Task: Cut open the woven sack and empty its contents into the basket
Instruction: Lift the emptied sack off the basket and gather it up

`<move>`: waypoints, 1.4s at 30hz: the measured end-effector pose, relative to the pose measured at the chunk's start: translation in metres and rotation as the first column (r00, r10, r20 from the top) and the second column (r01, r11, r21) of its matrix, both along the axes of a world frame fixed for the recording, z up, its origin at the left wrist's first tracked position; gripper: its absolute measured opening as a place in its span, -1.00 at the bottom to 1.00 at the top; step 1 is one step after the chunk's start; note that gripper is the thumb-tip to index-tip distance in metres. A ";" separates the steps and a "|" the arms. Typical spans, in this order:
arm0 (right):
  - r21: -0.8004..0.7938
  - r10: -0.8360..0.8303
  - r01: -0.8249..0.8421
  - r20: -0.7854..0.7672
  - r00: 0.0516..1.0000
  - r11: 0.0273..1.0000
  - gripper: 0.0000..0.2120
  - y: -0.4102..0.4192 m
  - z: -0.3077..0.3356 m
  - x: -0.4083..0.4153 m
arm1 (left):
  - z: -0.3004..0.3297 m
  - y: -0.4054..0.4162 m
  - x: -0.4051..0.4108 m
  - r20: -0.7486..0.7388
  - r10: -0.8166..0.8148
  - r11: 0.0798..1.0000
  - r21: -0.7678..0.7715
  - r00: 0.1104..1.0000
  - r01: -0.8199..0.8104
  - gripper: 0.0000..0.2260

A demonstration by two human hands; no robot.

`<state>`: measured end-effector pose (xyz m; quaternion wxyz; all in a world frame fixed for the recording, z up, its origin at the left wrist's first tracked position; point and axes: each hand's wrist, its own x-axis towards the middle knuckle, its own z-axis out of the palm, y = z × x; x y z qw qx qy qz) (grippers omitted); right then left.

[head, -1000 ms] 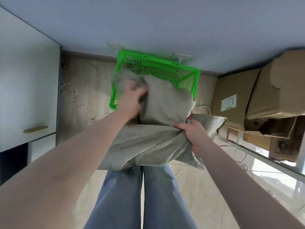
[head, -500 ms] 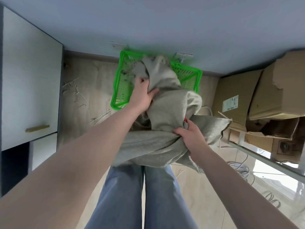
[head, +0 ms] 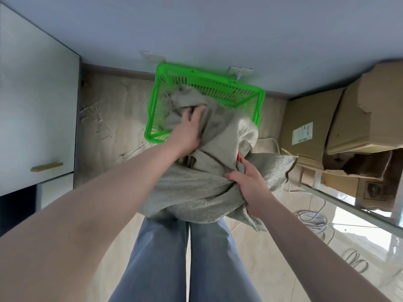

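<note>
only writing anywhere is a white label on the big cardboard box out past the right hand, and the print is way too small and blurry to read. no brands i can make out.

floor is pale wood-look, with loose straw-like bits scattered off beyond the left hand. a plain pale wall runs behind everything. a white cabinet with a brass handle stands to the left of the left arm. more crumpled cardboard is stacked further right of the box, and a white coiled cable lies on the shiny floor beside the right forearm.

the sack is bunched up between the two hands, its far end drooping into the green basket, which sits on the floor just ahead of the left hand. left hand lies on top of the sack at the basket's near rim, fingers dug into the cloth, looks like a grip. right hand is curled tight round a twisted bunch of the sack lower down.

a sliver of something red pokes out just above the right hand, mostly hidden by cloth, can't tell what it is. whatever's in the basket is covered by the sack. blue jeans are below both hands.
</note>
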<state>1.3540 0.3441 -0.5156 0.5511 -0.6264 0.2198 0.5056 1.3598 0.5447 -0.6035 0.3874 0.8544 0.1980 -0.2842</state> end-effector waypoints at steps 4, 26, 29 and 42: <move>-0.010 -0.007 0.007 0.029 1.000 1.000 -0.66 -0.003 0.002 -0.001 | -0.009 0.019 -0.003 0.022 0.179 0.983 0.027 0.984 -0.180 -0.50; 0.019 0.071 -0.074 0.126 0.990 0.997 -0.61 -0.006 0.006 -0.013 | 0.003 0.010 -0.022 -0.286 0.450 0.825 -0.229 0.846 -0.516 -0.73; 0.023 0.063 -0.066 0.116 0.991 0.998 -0.57 -0.008 0.004 -0.014 | 0.014 -0.010 -0.015 -0.326 0.444 0.688 -0.472 0.834 -0.551 -0.62; -0.019 -0.038 0.041 0.150 0.988 0.999 -0.67 -0.011 -0.002 -0.009 | 0.016 -0.025 0.003 -0.365 0.666 0.521 -0.398 0.651 -0.755 -0.64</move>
